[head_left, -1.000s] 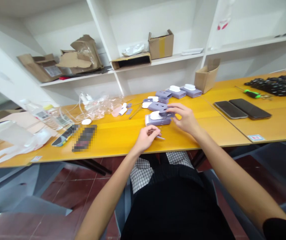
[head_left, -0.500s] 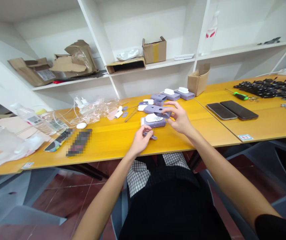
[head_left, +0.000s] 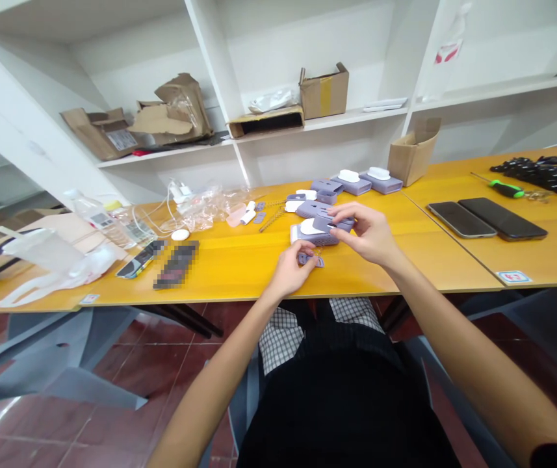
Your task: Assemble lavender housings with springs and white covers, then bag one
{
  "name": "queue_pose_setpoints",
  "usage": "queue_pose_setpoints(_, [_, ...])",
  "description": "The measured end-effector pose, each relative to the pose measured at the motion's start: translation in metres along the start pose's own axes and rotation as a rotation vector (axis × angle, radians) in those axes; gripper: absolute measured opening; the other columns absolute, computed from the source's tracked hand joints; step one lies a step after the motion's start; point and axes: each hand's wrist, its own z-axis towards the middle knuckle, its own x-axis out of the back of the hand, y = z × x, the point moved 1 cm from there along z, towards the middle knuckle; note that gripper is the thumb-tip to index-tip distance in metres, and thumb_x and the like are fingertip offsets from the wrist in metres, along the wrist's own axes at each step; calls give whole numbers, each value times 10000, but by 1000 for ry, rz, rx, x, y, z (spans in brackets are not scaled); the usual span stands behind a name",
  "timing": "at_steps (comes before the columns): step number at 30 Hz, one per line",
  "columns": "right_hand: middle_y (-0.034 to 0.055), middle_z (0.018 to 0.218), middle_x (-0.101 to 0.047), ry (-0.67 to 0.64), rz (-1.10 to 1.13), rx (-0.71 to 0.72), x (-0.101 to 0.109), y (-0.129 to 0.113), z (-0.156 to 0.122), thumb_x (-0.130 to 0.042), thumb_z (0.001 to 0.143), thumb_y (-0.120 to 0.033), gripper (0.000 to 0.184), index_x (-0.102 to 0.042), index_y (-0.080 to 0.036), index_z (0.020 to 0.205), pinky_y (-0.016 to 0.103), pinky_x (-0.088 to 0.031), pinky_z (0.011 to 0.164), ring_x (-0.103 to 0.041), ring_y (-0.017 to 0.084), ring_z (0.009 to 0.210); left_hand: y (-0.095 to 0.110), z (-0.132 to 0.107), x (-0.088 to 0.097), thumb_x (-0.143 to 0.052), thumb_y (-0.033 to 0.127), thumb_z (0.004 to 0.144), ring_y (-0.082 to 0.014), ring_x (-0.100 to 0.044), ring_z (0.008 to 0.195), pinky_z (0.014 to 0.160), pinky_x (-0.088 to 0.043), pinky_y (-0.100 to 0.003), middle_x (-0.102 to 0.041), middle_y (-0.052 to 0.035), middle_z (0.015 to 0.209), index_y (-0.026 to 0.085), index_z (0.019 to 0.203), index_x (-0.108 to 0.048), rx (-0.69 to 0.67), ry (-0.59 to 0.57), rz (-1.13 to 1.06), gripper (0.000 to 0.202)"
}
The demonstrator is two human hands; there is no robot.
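My left hand [head_left: 292, 270] is closed in a pinch on a small flat purple piece [head_left: 310, 260] just above the yellow table [head_left: 239, 270]. My right hand [head_left: 370, 234] grips a purple plastic part [head_left: 335, 223] by its edges, held over a purple block with a white cap [head_left: 313, 233]. More purple blocks [head_left: 313, 210] lie right behind it, and two purple boxes with white tops [head_left: 363, 181] stand further back.
Two dark phones [head_left: 485, 219] lie on the right table beside a green-handled screwdriver [head_left: 501, 187] and a pile of black parts [head_left: 551, 171]. A small cardboard box [head_left: 412, 153] stands at the back. Plastic bags, cables and phones [head_left: 175, 263] fill the left.
My left hand has lifted the small purple piece slightly and drawn closer to my right hand. The right hand keeps hold of the purple part. The view has shifted a little.
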Motion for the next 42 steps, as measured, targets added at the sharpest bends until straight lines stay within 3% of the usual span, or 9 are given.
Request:
queue_pose_setpoints(5, [86,1336,-730,-41,-81,-4,-3,-9,0,-792,834,-207,269,-763,-285,1090,526,-570,1019,-683,320,1265,2,-1,-1,-749,106,871,-236,-747,1051,1008,-589,-432,-759,-87,1104,192,1128,-655,-52,-37,7,287])
queue_pose_setpoints(10, [52,1231,-794,-184,-122,-13,-2,-2,-2,-740,860,-197,287,-771,-296,1127,551,-542,1074,-710,309,1235,8,-3,-3,-719,49,881,-253,-751,1087,1062,-576,-478,-778,-90,1114,187,1086,-684,-93,-83,108,250])
queue_pose_setpoints(13, [60,1273,-778,-258,-67,-34,0,2,-4,-744,875,-220,263,-770,-294,1125,547,-541,1069,-699,310,1253,7,-2,-4,-729,30,868,-247,-749,1048,1025,-598,-469,-760,-102,1143,173,1093,-701,-118,-54,181,268])
queue_pose_setpoints(19, [80,1422,-695,-197,99,-97,-12,6,-8,-757,907,-270,240,-720,-289,1143,523,-522,1086,-656,296,1312,4,-1,-5,-769,30,850,-242,-762,1043,1005,-620,-451,-772,-104,1147,174,1132,-704,-119,-60,141,324])
queue_pose_setpoints(23, [75,1293,-733,-218,48,-119,-19,16,-14,-794,877,-324,252,-688,-276,1101,500,-544,1008,-704,288,1152,6,-1,-4,-777,25,840,-257,-768,1034,1009,-620,-471,-782,-113,1134,170,1149,-719,-82,-62,129,346])
queue_pose_setpoints(29, [-12,871,-702,-338,-94,-196,-5,24,-15,-760,891,-351,215,-662,-278,1068,347,-514,665,-614,188,696,7,-1,-4,-794,40,834,-261,-761,1030,1006,-617,-487,-773,-123,1148,164,1134,-739,-93,-66,140,330])
queue_pose_setpoints(32, [6,919,-708,-333,-125,-167,5,19,-11,-758,894,-367,215,-661,-266,1056,346,-516,693,-630,198,753,6,-2,-4,-785,47,846,-253,-757,1048,1022,-612,-484,-765,-127,1171,166,1167,-736,-88,-67,140,346])
queue_pose_setpoints(36, [13,920,-695,-210,-193,-164,15,15,-5,-806,849,-392,260,-647,-252,999,353,-507,723,-614,200,776,4,-2,-5,-772,62,856,-252,-747,1070,1031,-603,-476,-759,-126,1197,170,1189,-736,-79,-76,163,352])
queue_pose_setpoints(42, [-7,829,-652,-158,-51,-338,35,28,-3,-894,758,-492,420,-592,-242,909,313,-480,620,-568,165,696,11,-4,-3,-788,126,835,-240,-732,1015,973,-606,-439,-754,-110,1186,174,1178,-741,-117,-53,232,350])
